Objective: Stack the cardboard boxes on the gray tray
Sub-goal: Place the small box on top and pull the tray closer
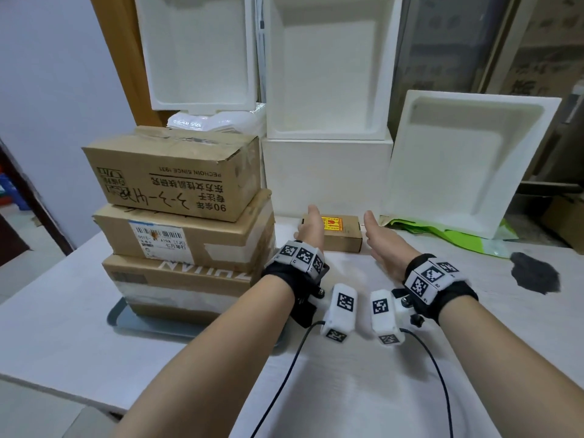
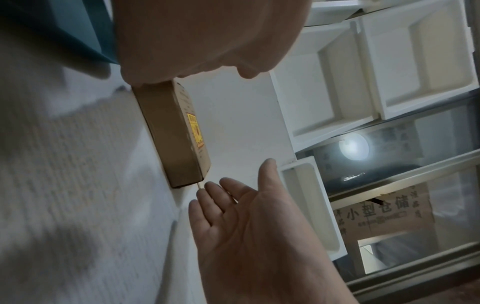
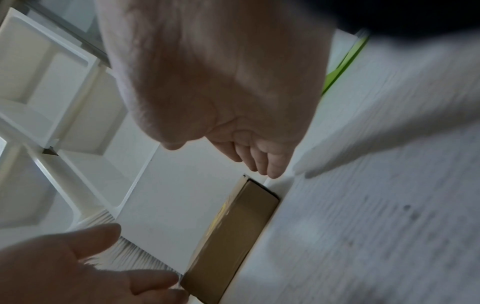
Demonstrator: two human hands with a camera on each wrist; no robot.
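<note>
Small cardboard box [image 1: 339,237] lies flat on surface [image 1: 347,390], against white foam block [image 1: 327,175]. Left hand [image 1: 311,230] and right hand [image 1: 384,240] flank its ends, fingers straight, holding nothing. Three boxes [image 1: 180,222] stacked on gray tray [image 1: 126,320], left.

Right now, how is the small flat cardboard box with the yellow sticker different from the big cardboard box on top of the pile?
The small flat cardboard box with the yellow sticker lies on the white table, between the open left hand and right hand; the big top cardboard box sits on two other boxes above the gray tray. The small box is low and neat; the big one is tall, dented, printed with black text. Both are brown cardboard.
</note>
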